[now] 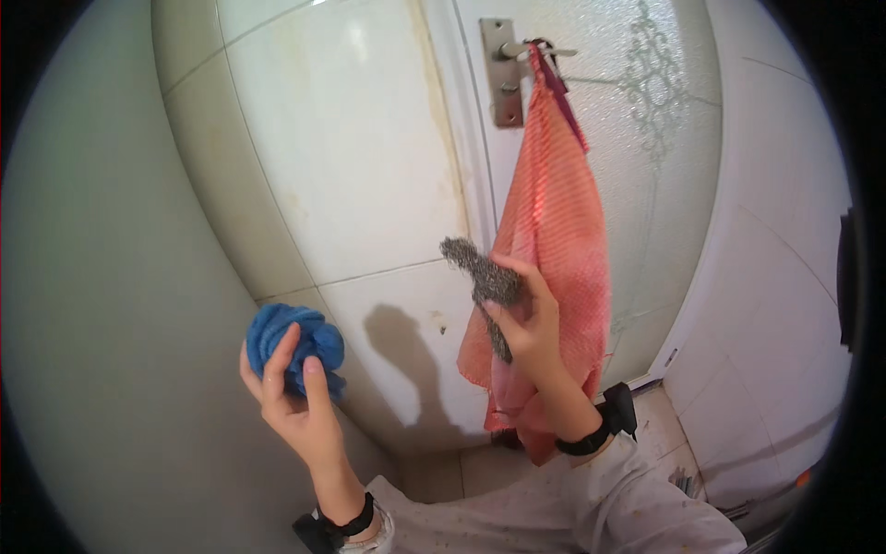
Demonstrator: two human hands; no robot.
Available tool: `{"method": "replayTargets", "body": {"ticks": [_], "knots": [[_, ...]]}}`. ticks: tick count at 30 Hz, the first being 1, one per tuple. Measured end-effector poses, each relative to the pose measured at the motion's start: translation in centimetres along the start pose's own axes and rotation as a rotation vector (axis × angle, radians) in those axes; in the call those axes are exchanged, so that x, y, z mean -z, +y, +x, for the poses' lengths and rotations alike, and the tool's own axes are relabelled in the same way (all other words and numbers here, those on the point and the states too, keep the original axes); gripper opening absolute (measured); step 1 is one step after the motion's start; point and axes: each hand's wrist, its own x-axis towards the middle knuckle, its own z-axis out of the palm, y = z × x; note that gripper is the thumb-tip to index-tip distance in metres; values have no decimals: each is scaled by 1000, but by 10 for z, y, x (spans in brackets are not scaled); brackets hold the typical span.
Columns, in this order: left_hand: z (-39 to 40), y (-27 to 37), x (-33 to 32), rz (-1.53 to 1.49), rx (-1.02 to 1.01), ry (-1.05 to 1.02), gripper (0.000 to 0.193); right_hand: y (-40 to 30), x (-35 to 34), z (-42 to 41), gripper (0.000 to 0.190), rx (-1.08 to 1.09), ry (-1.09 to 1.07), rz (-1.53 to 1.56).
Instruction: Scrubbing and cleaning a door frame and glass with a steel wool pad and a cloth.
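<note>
A bunched blue cloth (277,336) is gripped in my left hand (304,408), at the lower left before the tiled wall. My right hand (536,332) holds a grey metal scouring pad (495,280) between thumb and fingers; parts of the pad stick out at the upper left and below. Just behind my right hand hangs a coral-red towel (561,208), draped from the door handle (519,50). My two hands are well apart, and each wrist wears a black band with a small box.
Behind the towel is a door with a patterned glass panel (664,173). White tiled walls (346,152) stand left and right of it. A smooth grey surface (124,277) fills the far left. The tiled floor (436,474) shows below.
</note>
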Motion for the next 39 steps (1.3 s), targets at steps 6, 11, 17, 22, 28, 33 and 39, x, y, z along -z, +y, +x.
{"method": "replayTargets", "body": {"ticks": [6, 11, 17, 22, 28, 33, 39], "knots": [[26, -19, 1, 97, -12, -12, 25, 26, -22, 36, 54, 443, 127, -376], [28, -31, -8, 44, 17, -26, 24, 37, -41, 47, 52, 537, 209, -395], [20, -41, -18, -11, 180, -34, 23, 82, -58, 44, 57, 617, 89, -715], [23, -56, -13, 68, 149, -37, 27, 116, -63, 6, 44, 647, 40, -893], [26, -52, -2, 125, 140, -57, 28, 161, -31, -72, 42, 525, -236, -970], [24, -59, -1, 159, 127, -88, 28, 162, -26, -61, 44, 473, -274, -954], [21, -72, -7, 117, 165, -122, 27, 125, -28, -13, 57, 367, 87, -837]]}}
